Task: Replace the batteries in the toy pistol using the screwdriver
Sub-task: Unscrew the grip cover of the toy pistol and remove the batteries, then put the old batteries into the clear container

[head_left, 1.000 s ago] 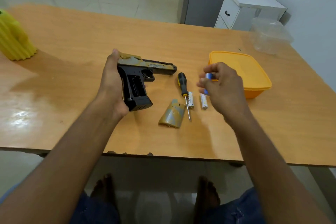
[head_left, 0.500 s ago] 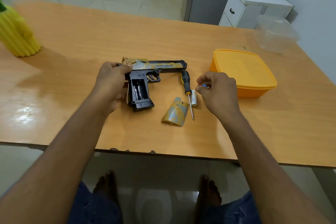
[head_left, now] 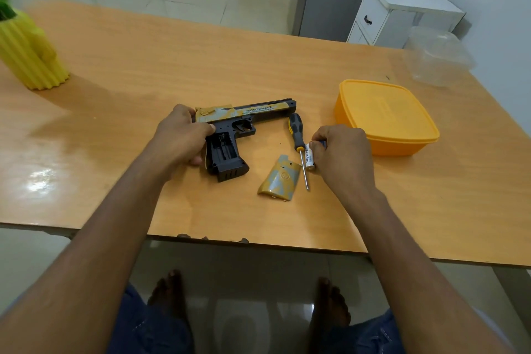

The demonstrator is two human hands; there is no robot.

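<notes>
Toy pistol [head_left: 247, 116] lies flat on the bench [head_left: 172, 60], barrel pointing right, grip angled down toward you with the battery bay [head_left: 222, 149] open and looking empty. Your left hand [head_left: 179, 138] grasps the rear of the pistol and the back of the grip, so it is pinned. Just right of the grip lies the removed cover [head_left: 279, 181]; beyond it the screwdriver [head_left: 298, 144], long axis running away from you, handle far, tip near. Touching its right side is a white battery [head_left: 309, 157], lying parallel to the shaft. Your right hand [head_left: 342, 155] sits right on that battery, fingers curled; a bit of blue shows at the fingertips, probably another cell pinched there, but I can't tell for sure. The right hand is the nearer one to the cells; the bay lies to its left, past the screwdriver. The bay's slots run along the grip, so likely carry a cell left and turn it to match. Orange lidded box [head_left: 402, 135] sits just behind your right hand.
</notes>
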